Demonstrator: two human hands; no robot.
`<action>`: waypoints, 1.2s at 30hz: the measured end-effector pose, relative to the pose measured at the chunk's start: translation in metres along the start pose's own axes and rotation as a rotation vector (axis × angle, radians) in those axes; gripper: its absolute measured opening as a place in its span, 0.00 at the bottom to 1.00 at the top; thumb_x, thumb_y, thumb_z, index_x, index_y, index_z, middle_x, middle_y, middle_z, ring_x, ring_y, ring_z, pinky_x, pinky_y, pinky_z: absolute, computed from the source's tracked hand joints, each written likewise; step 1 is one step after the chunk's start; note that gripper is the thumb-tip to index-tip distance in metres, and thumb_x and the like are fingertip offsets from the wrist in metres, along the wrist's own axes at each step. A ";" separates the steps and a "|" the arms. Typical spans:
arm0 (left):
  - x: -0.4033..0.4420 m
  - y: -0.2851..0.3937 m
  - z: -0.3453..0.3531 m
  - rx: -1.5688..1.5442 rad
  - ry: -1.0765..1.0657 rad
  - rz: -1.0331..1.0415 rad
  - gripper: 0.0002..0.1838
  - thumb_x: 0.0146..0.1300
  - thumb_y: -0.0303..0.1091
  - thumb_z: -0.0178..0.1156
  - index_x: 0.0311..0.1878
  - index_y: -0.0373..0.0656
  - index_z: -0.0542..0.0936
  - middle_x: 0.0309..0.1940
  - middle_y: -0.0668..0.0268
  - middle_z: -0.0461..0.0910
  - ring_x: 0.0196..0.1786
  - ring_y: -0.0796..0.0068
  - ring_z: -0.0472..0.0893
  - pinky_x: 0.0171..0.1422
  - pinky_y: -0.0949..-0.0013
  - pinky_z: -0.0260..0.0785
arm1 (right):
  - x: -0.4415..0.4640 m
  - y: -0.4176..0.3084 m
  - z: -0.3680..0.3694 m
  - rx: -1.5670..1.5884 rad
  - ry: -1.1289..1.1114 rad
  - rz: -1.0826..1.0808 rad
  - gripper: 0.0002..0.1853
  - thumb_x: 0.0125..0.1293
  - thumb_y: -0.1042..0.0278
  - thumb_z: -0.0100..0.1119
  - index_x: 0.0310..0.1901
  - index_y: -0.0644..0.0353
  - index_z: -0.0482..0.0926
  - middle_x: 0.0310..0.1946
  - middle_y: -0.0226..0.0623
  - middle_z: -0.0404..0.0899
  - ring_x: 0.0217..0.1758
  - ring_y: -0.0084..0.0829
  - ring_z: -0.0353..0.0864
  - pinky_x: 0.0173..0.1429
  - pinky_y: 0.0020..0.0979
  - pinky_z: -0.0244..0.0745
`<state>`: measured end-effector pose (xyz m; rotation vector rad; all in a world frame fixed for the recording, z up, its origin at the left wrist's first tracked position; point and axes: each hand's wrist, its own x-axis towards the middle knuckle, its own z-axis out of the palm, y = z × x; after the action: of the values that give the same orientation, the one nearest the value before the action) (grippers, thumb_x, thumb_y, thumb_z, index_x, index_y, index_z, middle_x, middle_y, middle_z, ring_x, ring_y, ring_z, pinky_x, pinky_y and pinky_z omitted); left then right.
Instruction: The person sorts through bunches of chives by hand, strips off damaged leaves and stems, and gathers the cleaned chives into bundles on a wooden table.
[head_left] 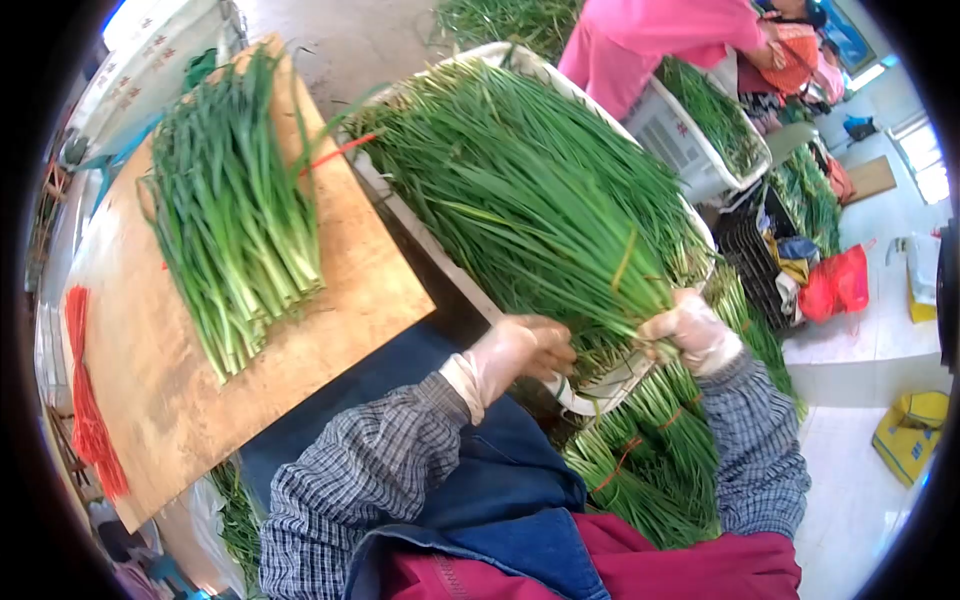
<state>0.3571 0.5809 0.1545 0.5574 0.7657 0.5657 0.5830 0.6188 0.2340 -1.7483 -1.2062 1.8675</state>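
Both my hands wear thin pale gloves. My right hand [692, 331] is closed round the pale root end of a bunch of long green leaves [570, 225], which lies over the full white crate [465, 283]. Near the crate's front edge, my left hand [515, 355] has its fingers curled, slightly blurred; whether it holds anything is not clear. On the wooden board [350, 300] to the left rests another leafy bunch [240, 210], pale stalks toward me, with a red tie [340, 152] sticking out at its right.
A bundle of red ties [90, 400] lies at the board's left edge. Tied bunches [640, 450] lie below the crate. A person in pink [650, 40] is beside a second crate [690, 150]. Right are a red bag [836, 283] and a yellow bag [910, 435].
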 end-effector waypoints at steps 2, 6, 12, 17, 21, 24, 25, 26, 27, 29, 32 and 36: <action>-0.012 0.002 0.009 0.100 -0.091 0.001 0.24 0.62 0.38 0.51 0.54 0.27 0.68 0.43 0.52 0.77 0.45 0.65 0.78 0.50 0.69 0.70 | -0.026 -0.028 0.006 -0.011 0.033 -0.115 0.16 0.44 0.77 0.55 0.39 0.71 0.72 0.21 0.39 0.75 0.14 0.23 0.73 0.15 0.20 0.68; -0.042 0.039 0.042 0.322 -0.292 0.228 0.28 0.60 0.38 0.56 0.59 0.31 0.65 0.49 0.56 0.75 0.52 0.69 0.74 0.57 0.70 0.65 | -0.092 -0.082 0.019 -0.013 0.174 -0.372 0.17 0.42 0.77 0.55 0.38 0.72 0.71 0.21 0.40 0.75 0.11 0.22 0.71 0.13 0.18 0.67; -0.135 0.111 0.071 0.304 -0.285 0.550 0.38 0.53 0.34 0.64 0.64 0.33 0.57 0.57 0.56 0.69 0.59 0.70 0.68 0.61 0.68 0.60 | -0.154 -0.142 0.071 0.041 0.141 -0.976 0.20 0.45 0.76 0.59 0.41 0.78 0.70 0.24 0.46 0.76 0.12 0.23 0.71 0.12 0.18 0.67; -0.232 0.137 0.047 0.344 -0.096 1.056 0.38 0.56 0.51 0.56 0.64 0.36 0.58 0.58 0.54 0.67 0.60 0.64 0.68 0.63 0.63 0.58 | -0.159 -0.182 0.158 0.011 -0.337 -0.943 0.16 0.51 0.74 0.57 0.38 0.78 0.72 0.25 0.46 0.76 0.15 0.26 0.74 0.12 0.19 0.64; -0.341 0.117 0.010 0.257 0.072 1.314 0.32 0.60 0.53 0.53 0.61 0.40 0.64 0.55 0.62 0.70 0.57 0.68 0.71 0.61 0.64 0.63 | -0.144 -0.166 0.288 0.133 -0.787 -0.819 0.14 0.51 0.79 0.59 0.40 0.73 0.72 0.26 0.42 0.77 0.17 0.27 0.75 0.14 0.22 0.67; -0.402 0.075 -0.008 0.119 0.736 1.481 0.33 0.57 0.55 0.56 0.58 0.39 0.67 0.51 0.63 0.74 0.52 0.70 0.74 0.58 0.67 0.65 | -0.125 -0.109 0.384 0.371 -1.196 -0.536 0.12 0.51 0.81 0.59 0.39 0.70 0.73 0.26 0.38 0.77 0.20 0.26 0.76 0.20 0.23 0.70; -0.419 0.058 -0.011 0.085 0.930 1.489 0.32 0.57 0.55 0.56 0.57 0.39 0.68 0.49 0.64 0.75 0.51 0.71 0.75 0.57 0.67 0.66 | -0.128 -0.084 0.408 0.388 -1.262 -0.482 0.11 0.52 0.79 0.59 0.38 0.69 0.73 0.26 0.37 0.77 0.20 0.25 0.76 0.23 0.23 0.71; -0.432 0.039 -0.013 0.075 1.073 1.461 0.31 0.57 0.53 0.57 0.56 0.39 0.69 0.49 0.64 0.75 0.50 0.72 0.75 0.57 0.67 0.66 | -0.129 -0.065 0.423 0.364 -1.302 -0.355 0.10 0.53 0.78 0.58 0.38 0.69 0.73 0.26 0.37 0.77 0.21 0.25 0.75 0.24 0.24 0.71; -0.445 0.020 -0.016 0.057 1.211 1.426 0.30 0.57 0.52 0.58 0.55 0.38 0.70 0.48 0.64 0.76 0.50 0.72 0.75 0.56 0.68 0.66 | -0.132 -0.046 0.437 0.332 -1.333 -0.227 0.10 0.54 0.76 0.58 0.38 0.68 0.74 0.25 0.36 0.77 0.21 0.24 0.75 0.25 0.24 0.71; -0.465 -0.024 -0.028 -0.074 1.301 1.213 0.25 0.57 0.46 0.58 0.53 0.38 0.71 0.45 0.63 0.77 0.46 0.73 0.77 0.52 0.69 0.69 | -0.137 -0.004 0.458 0.224 -1.374 0.013 0.09 0.55 0.74 0.57 0.37 0.68 0.74 0.26 0.36 0.76 0.23 0.26 0.75 0.27 0.25 0.71; -0.462 -0.073 -0.038 -0.351 1.304 0.811 0.22 0.56 0.38 0.60 0.51 0.37 0.72 0.41 0.62 0.78 0.40 0.73 0.79 0.45 0.72 0.72 | -0.137 0.065 0.472 0.218 -1.352 0.345 0.08 0.54 0.77 0.57 0.36 0.70 0.73 0.27 0.39 0.76 0.25 0.31 0.77 0.28 0.26 0.73; -0.445 -0.118 -0.066 -0.507 1.262 0.640 0.18 0.55 0.32 0.59 0.49 0.34 0.74 0.39 0.60 0.80 0.37 0.72 0.80 0.43 0.71 0.74 | -0.132 0.111 0.468 0.119 -1.357 0.485 0.08 0.57 0.76 0.56 0.37 0.68 0.75 0.29 0.37 0.78 0.28 0.29 0.78 0.34 0.27 0.75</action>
<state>0.0746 0.2239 0.2514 -0.1289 1.5591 1.7218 0.2108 0.2898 0.1932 -0.5215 -0.9149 3.5046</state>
